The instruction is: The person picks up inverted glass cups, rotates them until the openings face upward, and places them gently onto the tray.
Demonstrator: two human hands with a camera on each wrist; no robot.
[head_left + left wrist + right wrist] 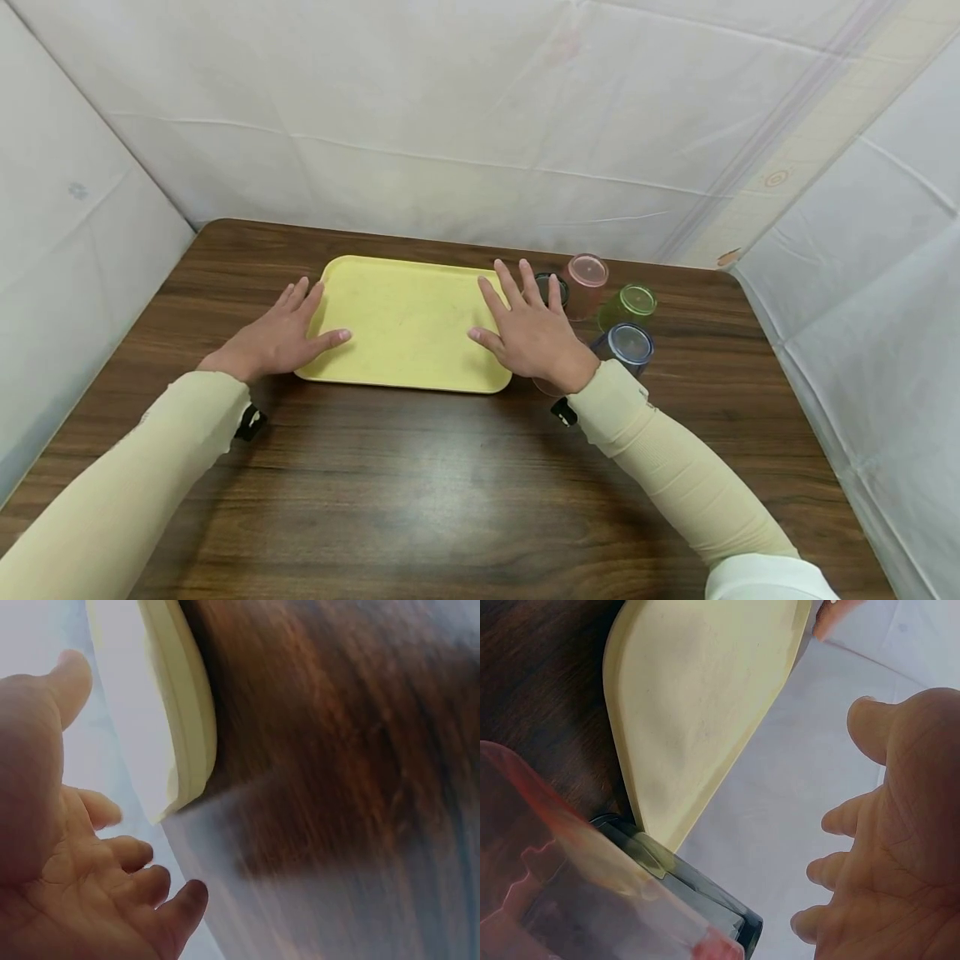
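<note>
A yellow tray [405,321] lies flat on the brown wooden table [450,483]. My left hand [277,337] is spread at the tray's left edge, its thumb reaching over the rim. My right hand [528,329] is spread over the tray's right edge. Both hold nothing. In the left wrist view the palm [67,862] is open, with the tray's corner [187,712] beyond it. In the right wrist view the open palm [892,855] faces the tray [705,697], apart from it.
Several plastic cups stand just right of the tray: pink [587,282], green [632,304], blue [628,346], a dark one [558,287] behind my fingers, and a red one [555,885] under my right wrist. White cloth walls [480,125] enclose the table.
</note>
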